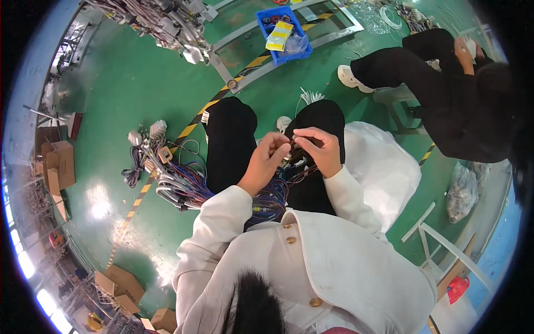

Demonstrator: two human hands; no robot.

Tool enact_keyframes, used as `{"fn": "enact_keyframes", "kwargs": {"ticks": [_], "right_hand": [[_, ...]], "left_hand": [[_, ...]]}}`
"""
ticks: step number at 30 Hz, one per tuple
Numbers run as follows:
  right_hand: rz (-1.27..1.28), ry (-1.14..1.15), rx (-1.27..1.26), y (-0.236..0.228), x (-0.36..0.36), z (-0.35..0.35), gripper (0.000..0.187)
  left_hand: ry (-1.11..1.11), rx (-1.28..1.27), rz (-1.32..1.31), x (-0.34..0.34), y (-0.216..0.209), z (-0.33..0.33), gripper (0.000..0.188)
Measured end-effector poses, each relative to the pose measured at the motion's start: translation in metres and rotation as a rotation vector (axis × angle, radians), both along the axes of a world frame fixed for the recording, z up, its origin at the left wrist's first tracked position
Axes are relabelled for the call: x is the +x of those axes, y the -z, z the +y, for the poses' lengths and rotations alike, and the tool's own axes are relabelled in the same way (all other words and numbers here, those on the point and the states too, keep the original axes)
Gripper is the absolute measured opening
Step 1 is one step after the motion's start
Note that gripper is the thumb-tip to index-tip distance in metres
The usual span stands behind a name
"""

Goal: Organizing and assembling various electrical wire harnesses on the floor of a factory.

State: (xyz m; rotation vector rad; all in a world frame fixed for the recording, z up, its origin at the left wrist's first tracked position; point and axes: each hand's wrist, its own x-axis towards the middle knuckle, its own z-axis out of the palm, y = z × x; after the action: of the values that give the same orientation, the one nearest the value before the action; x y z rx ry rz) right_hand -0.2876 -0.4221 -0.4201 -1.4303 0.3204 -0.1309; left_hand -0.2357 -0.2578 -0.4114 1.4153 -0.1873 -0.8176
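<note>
A thick wire harness (270, 203) of blue, purple and grey wires lies across my lap and hangs down past my left leg. Over it, close together above my right knee, are both hands. My left hand (263, 162) has its fingers curled in toward the thumb. My right hand (322, 150) brings thumb and forefinger together in a pinch just beside the left fingertips. Whatever is between the fingers is too small to name. Dark wires (300, 171) run below the right hand. White-grey connectors (158, 129) sit at the harness's end on the left.
A blue crate (282, 55) stands by a grey metal frame (233, 83) ahead, with more harnesses (161, 22) hanging at upper left. To my right is a white sack (381, 161). Another person (423, 83) sits at far right. Cardboard boxes (58, 161) line the left.
</note>
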Motion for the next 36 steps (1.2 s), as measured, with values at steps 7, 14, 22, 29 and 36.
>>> {"fn": "enact_keyframes", "kwargs": {"ticks": [7, 14, 22, 29, 36], "right_hand": [[0.004, 0.063, 0.191, 0.003, -0.004, 0.024, 0.017], [0.003, -0.081, 0.132, -0.001, -0.002, 0.036, 0.017], [0.066, -0.386, 0.208, -0.001, 0.009, 0.030, 0.026], [0.048, -0.184, 0.250, 0.005, 0.016, 0.019, 0.033], [0.025, -0.087, 0.458, 0.003, 0.009, 0.016, 0.035]], "left_hand": [[-0.085, 0.131, -0.285, -0.009, -0.010, 0.012, 0.018], [-0.153, 0.225, -0.233, -0.014, -0.012, 0.031, 0.014], [-0.193, 0.191, -0.277, -0.016, -0.003, 0.047, 0.016], [-0.352, 0.017, -0.007, -0.012, 0.003, 0.061, 0.018], [-0.278, 0.128, 0.010, -0.005, 0.013, 0.073, 0.020]]}}
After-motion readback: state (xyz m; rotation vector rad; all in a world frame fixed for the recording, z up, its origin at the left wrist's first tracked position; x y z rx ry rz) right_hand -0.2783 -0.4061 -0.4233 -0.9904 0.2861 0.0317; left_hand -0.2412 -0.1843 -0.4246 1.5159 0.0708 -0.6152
